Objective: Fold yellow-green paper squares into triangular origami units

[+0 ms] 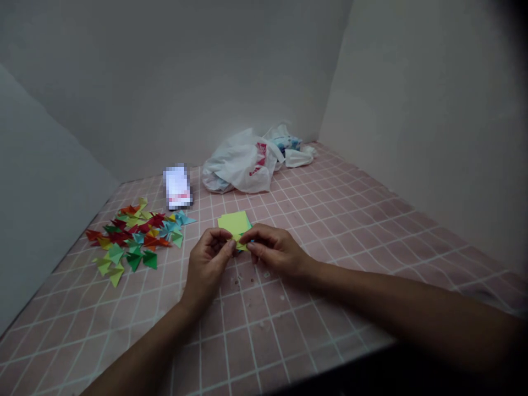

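My left hand (206, 268) and my right hand (274, 250) meet at the fingertips on a small folded piece of yellow paper (242, 246), pinching it from both sides. Just behind my fingers lies a small stack of yellow-green paper squares (233, 223), with a teal edge showing beneath it. The fingers hide most of the folded piece. To the left of my left hand spreads a loose pile of folded triangular origami units (132, 237) in red, green, yellow and teal.
The work surface is pink grid-lined tile (264, 330), bounded by grey-white walls (165, 82). A blurred white packet (177, 187) stands beyond the pile. A crumpled white plastic bag (239, 165) lies in the far corner. Small crumbs (239, 280) sit near my hands.
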A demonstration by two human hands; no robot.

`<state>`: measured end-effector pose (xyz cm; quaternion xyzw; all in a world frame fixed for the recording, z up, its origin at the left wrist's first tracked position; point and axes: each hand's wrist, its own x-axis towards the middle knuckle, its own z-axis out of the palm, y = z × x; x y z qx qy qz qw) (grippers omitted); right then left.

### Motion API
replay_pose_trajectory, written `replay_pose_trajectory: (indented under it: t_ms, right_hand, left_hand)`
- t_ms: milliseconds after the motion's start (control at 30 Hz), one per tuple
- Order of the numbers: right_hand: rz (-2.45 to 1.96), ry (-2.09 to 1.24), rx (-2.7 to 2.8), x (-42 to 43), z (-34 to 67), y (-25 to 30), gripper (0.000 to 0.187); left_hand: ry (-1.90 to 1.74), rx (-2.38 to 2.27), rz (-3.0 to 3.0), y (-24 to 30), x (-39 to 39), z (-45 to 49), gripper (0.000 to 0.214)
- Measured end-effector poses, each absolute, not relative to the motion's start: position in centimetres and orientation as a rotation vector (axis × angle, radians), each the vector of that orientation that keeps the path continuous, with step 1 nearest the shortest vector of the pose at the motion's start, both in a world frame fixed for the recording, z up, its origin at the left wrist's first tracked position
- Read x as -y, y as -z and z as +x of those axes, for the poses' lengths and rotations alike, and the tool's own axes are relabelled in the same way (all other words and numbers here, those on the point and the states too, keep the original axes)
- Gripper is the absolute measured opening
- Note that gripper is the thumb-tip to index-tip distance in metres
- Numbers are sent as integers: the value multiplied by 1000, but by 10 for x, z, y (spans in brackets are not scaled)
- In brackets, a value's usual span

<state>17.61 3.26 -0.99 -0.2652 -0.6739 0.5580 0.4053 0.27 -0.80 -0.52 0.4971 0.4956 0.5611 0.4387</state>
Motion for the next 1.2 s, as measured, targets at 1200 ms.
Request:
replay_pose_trajectory:
  t_ms: [1200]
  right_hand:
    - [-806,-1824,1378,-29,173,19,20]
  left_hand:
    - [-1214,-1184,1121,12,8,-1,19]
